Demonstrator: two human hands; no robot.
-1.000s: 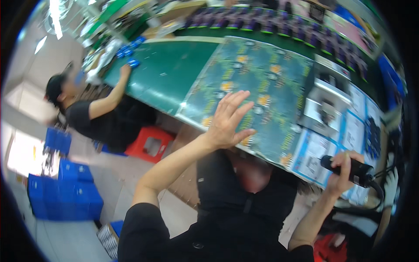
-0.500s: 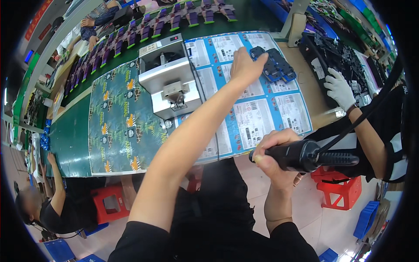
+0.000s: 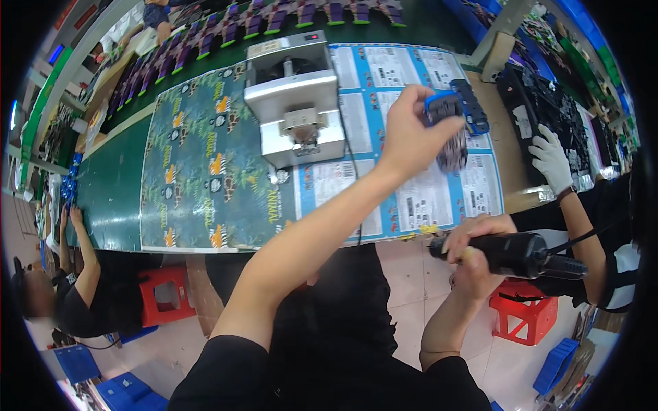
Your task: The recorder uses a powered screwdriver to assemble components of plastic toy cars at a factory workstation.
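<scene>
1. Shifted since the earlier frame: one blue-and-black plastic piece (image 3: 445, 105), now pinched and tilted in the left hand (image 3: 413, 140), over the blue-and-white printed sheet (image 3: 358, 137), beside a similar dark piece (image 3: 472, 107).
2. Right hand (image 3: 474, 268) grips a corded black power tool (image 3: 514, 254) off the sheet's front edge, probably keeping it out of the way.
3. Boxy silver metal machine (image 3: 295, 103) bounds the left; the gap leaves moving room.

A red stool (image 3: 528, 308) stands near a blue crate (image 3: 556, 365) — a second stool (image 3: 185, 294) at left; purple pieces (image 3: 303, 16) in a row.
</scene>
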